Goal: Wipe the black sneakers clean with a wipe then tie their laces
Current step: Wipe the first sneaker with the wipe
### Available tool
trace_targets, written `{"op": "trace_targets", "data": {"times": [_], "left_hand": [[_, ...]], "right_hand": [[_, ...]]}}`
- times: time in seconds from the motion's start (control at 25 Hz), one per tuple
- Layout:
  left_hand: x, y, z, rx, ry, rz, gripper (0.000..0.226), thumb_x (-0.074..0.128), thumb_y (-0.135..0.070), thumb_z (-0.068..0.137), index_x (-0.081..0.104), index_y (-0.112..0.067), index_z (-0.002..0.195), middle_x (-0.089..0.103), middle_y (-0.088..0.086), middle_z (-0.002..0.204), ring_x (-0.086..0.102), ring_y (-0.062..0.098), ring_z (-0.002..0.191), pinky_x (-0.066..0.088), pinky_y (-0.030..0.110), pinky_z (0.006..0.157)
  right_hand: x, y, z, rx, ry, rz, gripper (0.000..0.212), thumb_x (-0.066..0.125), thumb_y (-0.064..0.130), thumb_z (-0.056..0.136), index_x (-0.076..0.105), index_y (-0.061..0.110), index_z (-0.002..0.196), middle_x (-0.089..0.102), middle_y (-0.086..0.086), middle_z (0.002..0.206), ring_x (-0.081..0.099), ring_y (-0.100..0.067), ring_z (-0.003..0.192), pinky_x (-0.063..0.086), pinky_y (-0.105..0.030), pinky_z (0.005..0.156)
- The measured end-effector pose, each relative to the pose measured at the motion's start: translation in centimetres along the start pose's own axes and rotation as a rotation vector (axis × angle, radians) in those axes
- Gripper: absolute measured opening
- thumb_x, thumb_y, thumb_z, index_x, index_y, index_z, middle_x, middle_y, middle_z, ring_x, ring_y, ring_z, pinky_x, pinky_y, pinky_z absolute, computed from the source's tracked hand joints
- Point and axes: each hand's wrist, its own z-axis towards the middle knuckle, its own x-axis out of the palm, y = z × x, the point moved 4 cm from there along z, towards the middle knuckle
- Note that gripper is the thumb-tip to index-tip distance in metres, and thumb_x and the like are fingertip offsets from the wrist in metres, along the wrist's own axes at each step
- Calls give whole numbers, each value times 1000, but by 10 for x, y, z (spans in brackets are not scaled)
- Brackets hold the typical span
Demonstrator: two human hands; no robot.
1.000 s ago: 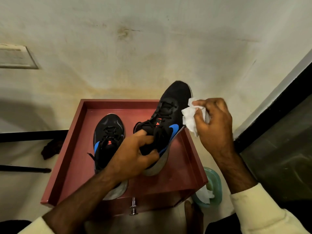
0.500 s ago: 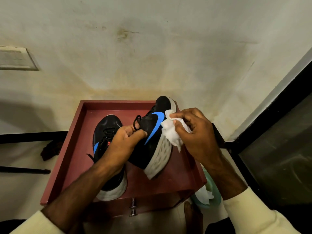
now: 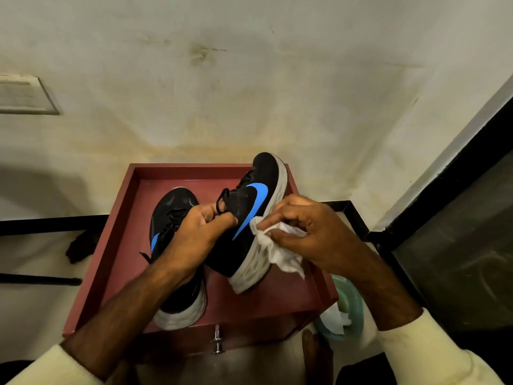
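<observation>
Two black sneakers with blue side marks and white soles are on a red-brown cabinet top [image 3: 130, 245]. The right sneaker [image 3: 249, 218] is tipped on its side, sole facing right, heel resting on the cabinet. My left hand [image 3: 200, 234] grips it at the collar, near the laces. My right hand [image 3: 302, 232] presses a crumpled white wipe [image 3: 280, 251] against the sneaker's white sole edge. The left sneaker [image 3: 175, 207] lies flat under my left forearm, laces loose and partly hidden.
The cabinet has a raised rim and a metal drawer knob [image 3: 218, 341] in front. A green tub [image 3: 352, 307] holding white wipes stands on the floor at the right. A stained wall is behind, a dark glass door frame [image 3: 444, 173] to the right.
The held sneaker has been rolled from upright onto its side, sole turned right. My right hand with the wipe slid from the toe down along the sole toward the middle.
</observation>
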Motion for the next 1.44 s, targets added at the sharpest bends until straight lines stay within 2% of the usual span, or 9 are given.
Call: {"op": "trace_targets", "data": {"times": [0.24,0.36,0.48,0.72,0.92,1.04,1.24,1.32,1.44], "left_hand": [[1,-7,-4,15,141,-59,27,60,-14,84,44,5,74,38,9,69,34,26,59,32,31,57],[3,-10,-7,22,185,-12,25,59,-8,84,50,-16,62,39,0,60,37,13,52,33,24,52],[6,-11,-11,38,279,113,24,59,-5,85,52,-9,62,39,-3,56,36,8,48,32,22,49],[4,-9,-16,122,361,333,24,64,-16,83,51,-14,63,44,-2,59,41,13,51,34,29,51],[11,-17,-21,445,263,821,18,66,-27,77,52,-27,67,52,-15,73,55,7,65,47,24,56],[20,-18,-27,635,266,1076,11,74,-31,75,62,-29,75,55,-21,82,55,0,73,44,12,63],[33,-10,-32,775,366,1209,17,75,-29,72,73,-21,87,70,-12,91,62,9,85,54,22,74],[33,-7,-33,784,372,1234,19,68,-31,75,73,-22,91,70,-12,93,65,10,80,59,26,68],[31,-5,-32,716,343,1260,25,58,-38,76,69,-25,95,69,-13,91,65,11,61,55,27,46]], "right_hand": [[-29,-18,0,98,-485,-37,19,71,7,95,80,17,108,67,3,110,69,-10,104,56,-25,89],[-38,-21,0,145,-631,-73,17,70,9,97,79,16,110,66,1,113,68,-8,104,56,-19,88],[-49,-32,-1,211,-731,-10,16,71,14,97,78,22,109,70,4,113,70,-6,103,58,-22,90],[-60,-43,-1,298,-776,66,17,72,23,97,77,29,113,73,6,116,70,-2,104,60,-22,92],[-66,-50,-2,301,-821,115,18,71,27,98,75,31,115,74,3,118,72,-9,106,62,-35,93],[-68,-53,-1,285,-857,179,19,70,31,98,76,31,117,74,2,120,73,-14,109,63,-45,93],[-73,-56,-1,267,-885,198,20,69,28,99,77,25,118,74,1,121,73,-14,111,61,-42,97],[-72,-52,-2,270,-887,134,18,69,27,100,77,26,116,73,4,121,72,-11,110,61,-38,97],[-71,-42,-3,235,-842,-34,16,68,23,101,74,34,112,68,9,119,67,0,108,58,-29,98]]}}
